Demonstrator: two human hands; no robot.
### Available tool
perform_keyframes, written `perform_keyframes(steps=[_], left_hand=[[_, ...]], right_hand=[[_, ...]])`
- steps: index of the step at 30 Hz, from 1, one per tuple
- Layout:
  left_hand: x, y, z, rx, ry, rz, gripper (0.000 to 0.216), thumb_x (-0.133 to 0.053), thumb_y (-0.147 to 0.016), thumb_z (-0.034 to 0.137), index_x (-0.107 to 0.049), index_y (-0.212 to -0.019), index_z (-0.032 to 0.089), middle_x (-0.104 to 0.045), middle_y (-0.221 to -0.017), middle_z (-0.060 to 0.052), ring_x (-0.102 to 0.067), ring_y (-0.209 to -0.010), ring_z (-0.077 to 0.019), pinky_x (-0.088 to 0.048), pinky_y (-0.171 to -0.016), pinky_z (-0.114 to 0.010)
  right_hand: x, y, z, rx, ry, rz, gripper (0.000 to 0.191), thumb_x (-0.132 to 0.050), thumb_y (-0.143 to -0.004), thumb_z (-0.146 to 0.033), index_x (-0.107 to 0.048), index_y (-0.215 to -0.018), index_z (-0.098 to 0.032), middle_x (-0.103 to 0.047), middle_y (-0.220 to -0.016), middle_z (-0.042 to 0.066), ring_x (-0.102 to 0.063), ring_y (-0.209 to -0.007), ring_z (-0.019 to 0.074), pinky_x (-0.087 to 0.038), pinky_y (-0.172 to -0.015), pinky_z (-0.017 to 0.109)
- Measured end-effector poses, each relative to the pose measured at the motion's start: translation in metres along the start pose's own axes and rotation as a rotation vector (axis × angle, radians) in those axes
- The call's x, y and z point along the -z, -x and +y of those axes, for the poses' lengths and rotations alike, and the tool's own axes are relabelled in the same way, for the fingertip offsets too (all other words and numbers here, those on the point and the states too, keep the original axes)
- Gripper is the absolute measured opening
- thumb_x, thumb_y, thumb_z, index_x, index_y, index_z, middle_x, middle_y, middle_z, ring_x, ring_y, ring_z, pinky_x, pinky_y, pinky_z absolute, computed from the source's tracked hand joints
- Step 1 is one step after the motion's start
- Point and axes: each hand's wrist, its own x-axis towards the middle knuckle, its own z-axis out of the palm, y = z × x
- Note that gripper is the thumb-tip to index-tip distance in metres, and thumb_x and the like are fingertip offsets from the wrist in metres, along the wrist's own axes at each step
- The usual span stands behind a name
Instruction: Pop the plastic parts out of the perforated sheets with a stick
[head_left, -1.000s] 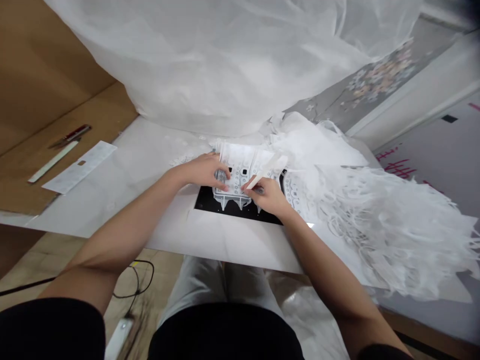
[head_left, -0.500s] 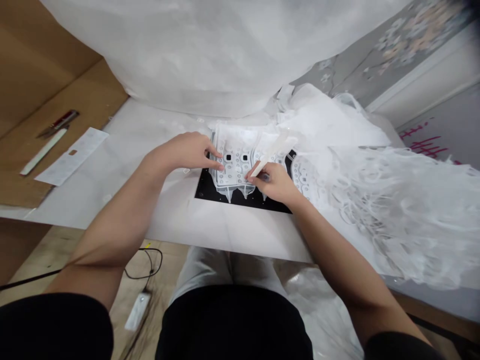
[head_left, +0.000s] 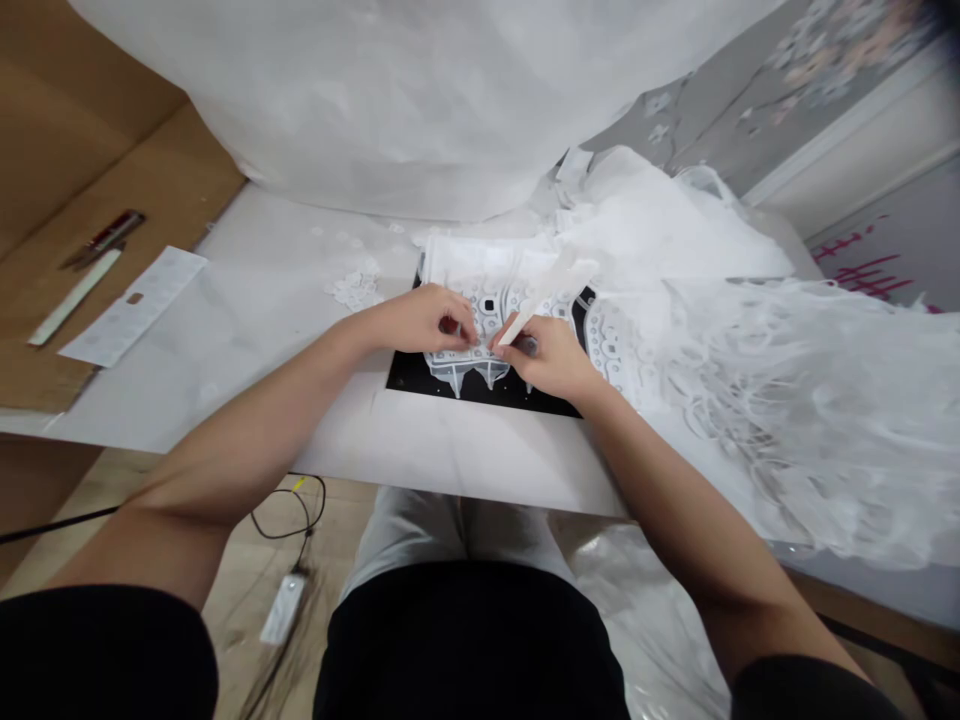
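A strip of white cut-out lace (head_left: 480,300) lies over a black mat (head_left: 420,374) on the white table (head_left: 420,460). My left hand (head_left: 420,318) rests on the lace with its fingers curled and pinching at a spot in the pattern. My right hand (head_left: 544,358) is closed around a slim white pen-like tool (head_left: 546,295), whose tip touches the lace right beside my left fingertips. The two hands almost meet over the mat.
A heap of white lace and fringe (head_left: 765,370) spreads to the right. Sheer white fabric (head_left: 420,100) hangs behind. Small lace scraps (head_left: 356,287) lie left of the mat. A paper strip (head_left: 135,305), a white stick (head_left: 73,297) and a red-handled tool (head_left: 105,236) lie far left.
My left hand slid down and right on the lace and now pinches next to the tool tip. The right hand has barely moved. The camera shifted slightly.
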Motion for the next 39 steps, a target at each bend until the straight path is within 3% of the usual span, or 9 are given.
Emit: perform_keyframes(steps=[5,12,17,22,26,33,39], left_hand=[[0.0,0.0,-0.005,0.011,0.049,-0.015,0.016,-0.067,-0.077,0.027,-0.078,-0.088,0.022,-0.068,-0.091,-0.003,-0.06,-0.075,-0.0115,-0.043,-0.068,-0.024],[-0.002,-0.001,-0.003,0.008,-0.036,-0.066,0.018,-0.064,-0.079,0.028,-0.078,-0.091,0.025,-0.066,-0.093,-0.002,-0.059,-0.079,-0.0115,-0.042,-0.071,-0.023],[-0.001,-0.001,0.0,0.004,-0.049,-0.091,0.019,-0.063,-0.082,0.033,-0.078,-0.088,0.022,-0.065,-0.097,-0.004,-0.059,-0.086,-0.0139,-0.042,-0.074,-0.024],[-0.001,-0.001,0.009,0.035,-0.026,-0.065,0.016,-0.065,-0.08,0.029,-0.076,-0.088,0.021,-0.066,-0.091,-0.003,-0.057,-0.08,-0.0121,-0.042,-0.074,-0.024],[-0.001,-0.001,0.008,-0.003,-0.024,-0.086,0.016,-0.065,-0.08,0.03,-0.077,-0.089,0.024,-0.066,-0.094,-0.003,-0.057,-0.087,-0.0146,-0.042,-0.078,-0.026],[0.0,-0.002,0.003,-0.008,-0.056,-0.117,0.018,-0.064,-0.081,0.029,-0.078,-0.091,0.024,-0.066,-0.096,-0.004,-0.058,-0.086,-0.0145,-0.042,-0.077,-0.025],[0.014,0.002,0.002,0.064,0.031,-0.062,0.021,-0.065,-0.08,0.031,-0.075,-0.095,0.021,-0.068,-0.104,-0.005,-0.062,-0.09,-0.0155,-0.045,-0.083,-0.029]], right_hand=[[0.0,0.001,-0.004,0.0,0.088,-0.017,0.012,-0.058,-0.081,-0.019,-0.069,-0.085,-0.016,-0.069,-0.078,0.003,-0.06,-0.067,0.0161,-0.042,-0.065,0.027],[-0.003,0.012,-0.026,0.156,0.581,-0.086,0.023,-0.047,-0.088,-0.013,-0.066,-0.1,-0.013,-0.07,-0.09,0.013,-0.061,-0.098,0.0273,-0.041,-0.083,0.035],[-0.012,0.017,-0.036,0.166,0.74,-0.101,0.033,-0.039,-0.089,-0.007,-0.059,-0.115,-0.012,-0.07,-0.084,0.013,-0.059,-0.098,0.0265,-0.039,-0.081,0.034],[-0.013,0.015,-0.039,0.03,0.749,-0.11,0.031,-0.039,-0.091,-0.013,-0.053,-0.118,-0.011,-0.069,-0.079,0.012,-0.062,-0.077,0.0244,-0.036,-0.065,0.029],[-0.015,0.013,-0.041,-0.019,0.753,-0.073,0.031,-0.037,-0.091,-0.017,-0.051,-0.118,-0.01,-0.069,-0.076,0.011,-0.063,-0.07,0.024,-0.034,-0.061,0.029],[-0.014,0.001,-0.02,-0.114,0.642,0.074,0.029,-0.039,-0.091,-0.022,-0.055,-0.113,-0.012,-0.07,-0.076,0.01,-0.064,-0.071,0.0248,-0.042,-0.068,0.032],[0.002,-0.006,0.007,-0.134,0.275,0.219,0.021,-0.052,-0.086,-0.029,-0.064,-0.098,-0.017,-0.071,-0.078,0.006,-0.067,-0.081,0.0272,-0.05,-0.078,0.038]])
